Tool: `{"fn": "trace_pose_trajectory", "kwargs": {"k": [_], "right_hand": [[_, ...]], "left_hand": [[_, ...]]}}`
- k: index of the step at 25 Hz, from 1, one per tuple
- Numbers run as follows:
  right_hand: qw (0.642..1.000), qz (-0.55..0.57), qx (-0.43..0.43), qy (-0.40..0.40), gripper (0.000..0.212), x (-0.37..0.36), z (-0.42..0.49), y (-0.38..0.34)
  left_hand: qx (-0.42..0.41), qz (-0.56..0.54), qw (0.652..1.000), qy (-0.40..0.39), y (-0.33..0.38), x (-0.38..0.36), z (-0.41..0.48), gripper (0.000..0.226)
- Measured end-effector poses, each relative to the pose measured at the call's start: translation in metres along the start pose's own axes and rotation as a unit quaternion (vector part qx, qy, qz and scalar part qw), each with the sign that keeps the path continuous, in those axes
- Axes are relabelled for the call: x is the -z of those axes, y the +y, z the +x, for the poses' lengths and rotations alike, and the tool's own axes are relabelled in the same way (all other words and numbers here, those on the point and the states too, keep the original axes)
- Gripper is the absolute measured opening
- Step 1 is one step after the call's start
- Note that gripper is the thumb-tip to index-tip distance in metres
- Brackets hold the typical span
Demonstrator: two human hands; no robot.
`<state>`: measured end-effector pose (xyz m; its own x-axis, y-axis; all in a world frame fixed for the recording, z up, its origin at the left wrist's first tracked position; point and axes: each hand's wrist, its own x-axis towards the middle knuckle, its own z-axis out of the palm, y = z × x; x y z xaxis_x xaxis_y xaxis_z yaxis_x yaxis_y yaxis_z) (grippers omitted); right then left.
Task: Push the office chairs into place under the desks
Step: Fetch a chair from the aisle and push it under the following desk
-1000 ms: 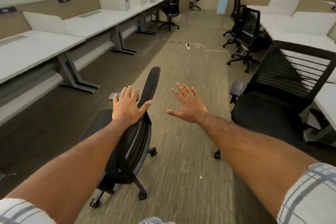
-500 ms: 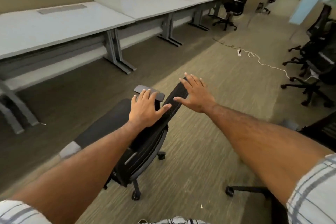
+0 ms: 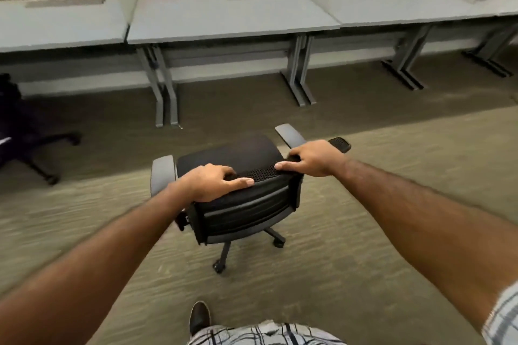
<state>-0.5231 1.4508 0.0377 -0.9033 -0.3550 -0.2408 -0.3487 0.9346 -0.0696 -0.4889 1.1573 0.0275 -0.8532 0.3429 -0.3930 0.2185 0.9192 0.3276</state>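
Observation:
A black office chair (image 3: 241,204) with grey armrests stands on the carpet in front of me, its seat facing a row of white desks. My left hand (image 3: 213,182) grips the left end of the backrest's top edge. My right hand (image 3: 314,161) grips the right end of the same edge. The middle desk (image 3: 224,19) is straight ahead of the chair, with open space under it between two pairs of grey legs. The chair is still about a chair's length short of the desk.
White dividers separate the desks, and a tan partition runs behind them. Another black chair (image 3: 19,131) stands at the left edge, near the left desk. My shoe (image 3: 199,316) shows at the bottom. Darker floor runs under the desks.
I have turned left to face the desks. Both hands went from open above the backrest to closed on its top edge, and the chair now points its seat at the desk.

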Motion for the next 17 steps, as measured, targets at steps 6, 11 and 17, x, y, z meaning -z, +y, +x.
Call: {"fn": "trace_pose_trajectory", "kwargs": {"k": [6, 11, 17], "right_hand": [[0.995, -0.030, 0.089, 0.022, 0.110, -0.003, 0.001, 0.016], [0.991, -0.015, 0.092, 0.094, 0.115, 0.008, 0.029, 0.020], [0.987, 0.009, 0.105, 0.119, 0.102, 0.025, 0.092, 0.020]], "left_hand": [[0.023, 0.088, 0.985, 0.148, -0.002, -0.015, -0.030, 0.103], [0.012, 0.116, 0.972, 0.205, -0.010, 0.014, -0.007, 0.099], [0.023, 0.097, 0.978, 0.186, -0.041, 0.061, 0.041, 0.104]]}}
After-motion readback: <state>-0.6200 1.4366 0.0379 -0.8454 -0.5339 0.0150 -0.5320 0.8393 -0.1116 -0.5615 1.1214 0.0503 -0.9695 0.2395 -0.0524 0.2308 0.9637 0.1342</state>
